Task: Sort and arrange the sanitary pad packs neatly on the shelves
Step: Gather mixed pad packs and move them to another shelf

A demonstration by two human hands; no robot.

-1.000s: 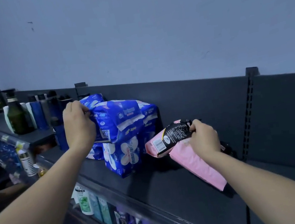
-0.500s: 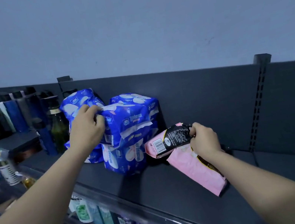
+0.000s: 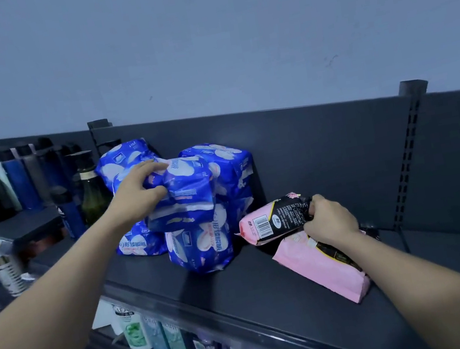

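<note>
Blue pad packs point(image 3: 200, 240) are heaped on the shelf point(image 3: 258, 297) at ten o'clock. The left hand point(image 3: 134, 193) grips the top blue pack point(image 3: 189, 193). At three o'clock, the right hand point(image 3: 329, 223) clutches a pink pack point(image 3: 273, 220).

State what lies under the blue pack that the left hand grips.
A second blue pack, upright on the shelf, sits under the top pack. Its upper end is covered.

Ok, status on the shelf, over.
Left hand grips top blue plastic pad pack. Right hand grips pink-and-black plastic pack. Second pink pack lies below, on dark shelf.
</note>
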